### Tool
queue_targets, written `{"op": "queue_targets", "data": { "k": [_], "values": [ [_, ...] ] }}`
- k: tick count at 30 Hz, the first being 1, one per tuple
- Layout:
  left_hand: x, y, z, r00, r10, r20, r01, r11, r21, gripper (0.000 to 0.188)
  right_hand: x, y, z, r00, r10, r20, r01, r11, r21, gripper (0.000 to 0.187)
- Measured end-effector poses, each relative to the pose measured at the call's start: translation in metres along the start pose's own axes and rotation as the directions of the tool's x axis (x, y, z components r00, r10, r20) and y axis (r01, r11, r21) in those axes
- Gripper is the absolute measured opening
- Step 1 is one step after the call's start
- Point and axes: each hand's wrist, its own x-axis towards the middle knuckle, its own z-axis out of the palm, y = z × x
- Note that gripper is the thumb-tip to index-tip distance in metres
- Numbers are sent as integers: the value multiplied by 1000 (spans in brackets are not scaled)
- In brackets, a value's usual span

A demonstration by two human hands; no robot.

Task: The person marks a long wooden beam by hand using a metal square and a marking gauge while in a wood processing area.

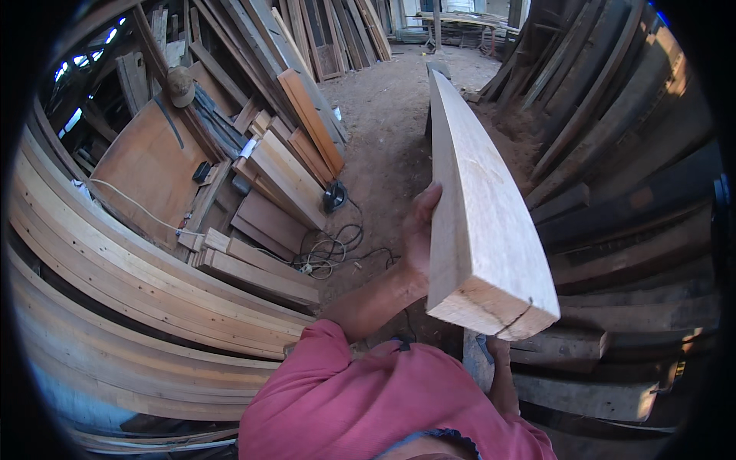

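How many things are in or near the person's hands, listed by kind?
Pale planks held up: 1, the plank
Hands on it: 2, the left hand on its side and the right hand under its near end
Black power tools on the dirt floor: 1, the power tool
Tangled cables: 1, the cable bundle
Total: 5

Dirt floor (387, 115), stacked timber planks (138, 284) left, dark boards (613, 153) leaning right, daylight beyond.

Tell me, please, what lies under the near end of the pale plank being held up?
Under the pale plank the right hand shows only partly; its fingers are covered. Dark stacked boards lie beyond. The left hand grips the plank's side.
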Motion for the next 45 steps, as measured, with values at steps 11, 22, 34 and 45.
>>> {"op": "queue_targets", "data": {
  "k": [11, 22, 34, 45],
  "values": [
    [36, -7, 21, 928, -24, 372, 152, 935, -320, 59, 75, -154, -175, 783, 117, -611, 168, 906, 389, 50],
    [50, 8, -10, 721, -550, 422, 639, 763, -98, 59, 105, -259, -270, 393, 153, -907, 438, 836, 331, 45],
    [171, 60, -51, 627, 287, 724, -526, -529, 666, 88, 40, -265, -377, 69, 310, -948, 904, 382, 191, 41],
    [228, 75, 25, 390, 172, 904, -759, -497, 422, 99, 44, -294, -422, -98, 153, -983, 852, 524, -3, 62]
  ]
}}
